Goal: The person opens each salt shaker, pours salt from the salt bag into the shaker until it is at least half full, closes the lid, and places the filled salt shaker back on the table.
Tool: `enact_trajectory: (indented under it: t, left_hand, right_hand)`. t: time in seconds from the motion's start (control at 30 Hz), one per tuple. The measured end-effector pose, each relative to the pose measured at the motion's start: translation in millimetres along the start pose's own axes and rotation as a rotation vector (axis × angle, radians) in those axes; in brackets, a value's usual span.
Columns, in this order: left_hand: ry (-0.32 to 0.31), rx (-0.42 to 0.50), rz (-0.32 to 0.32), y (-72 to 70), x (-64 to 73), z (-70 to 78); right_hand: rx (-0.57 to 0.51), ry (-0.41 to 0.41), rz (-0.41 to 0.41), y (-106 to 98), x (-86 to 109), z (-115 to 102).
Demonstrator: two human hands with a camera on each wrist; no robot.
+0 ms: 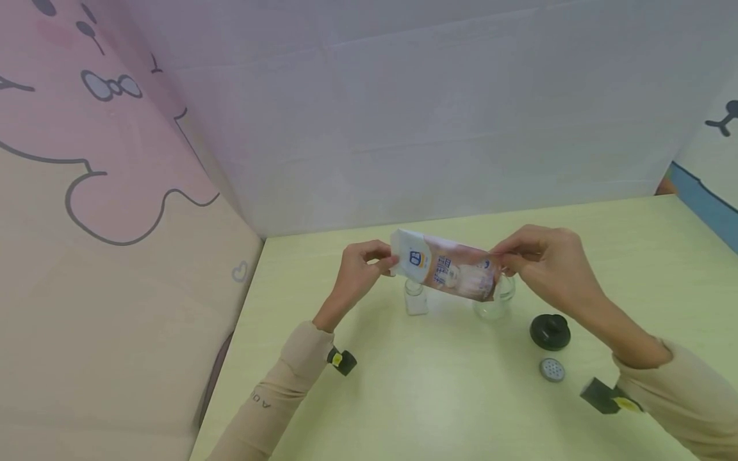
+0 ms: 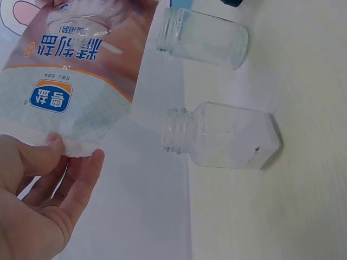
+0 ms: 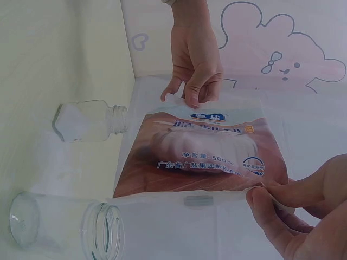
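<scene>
Salt bag (image 1: 452, 267) mid-frame, left grip (image 1: 363, 267) and right grip (image 1: 544, 261) each pinching one end; small jar (image 1: 416, 302), large jar (image 1: 490, 310) below.

One left hand (image 1: 363, 269) and one right hand (image 1: 550, 266) make two hands. With one left sleeve (image 1: 271, 397) and one right sleeve (image 1: 677, 397), sleeves are also two. One left device (image 1: 346, 362) and one right device (image 1: 601, 396), at the wrists, make two. There is one bag (image 1: 455, 266). One bottle (image 2: 233, 135) and one jar (image 2: 211, 40) are two glass containers. One black lid (image 1: 550, 331) and one cap (image 1: 552, 369) are two covers; the cap has several holes, too small for exact counting. There is one table (image 1: 403, 384). At the left, one heart (image 1: 239, 271) and one pink cartoon figure (image 1: 115, 205) are drawn.
</scene>
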State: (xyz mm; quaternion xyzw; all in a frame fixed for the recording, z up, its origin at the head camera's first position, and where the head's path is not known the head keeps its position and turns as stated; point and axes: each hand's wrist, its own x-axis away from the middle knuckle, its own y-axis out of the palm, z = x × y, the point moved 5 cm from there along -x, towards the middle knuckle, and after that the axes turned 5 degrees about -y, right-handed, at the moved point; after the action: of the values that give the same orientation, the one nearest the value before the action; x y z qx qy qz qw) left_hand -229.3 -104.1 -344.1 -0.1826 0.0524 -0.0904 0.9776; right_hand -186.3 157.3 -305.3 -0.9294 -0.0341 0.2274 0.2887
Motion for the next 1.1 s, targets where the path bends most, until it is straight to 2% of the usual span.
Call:
enact_trajectory:
  t: [1.1]
  left_hand:
    - [-0.01,-0.01,0.003,0.7,0.7,-2.0]
  right_hand:
    - [-0.004,0.013,-0.001,1.3,0.0,0.1]
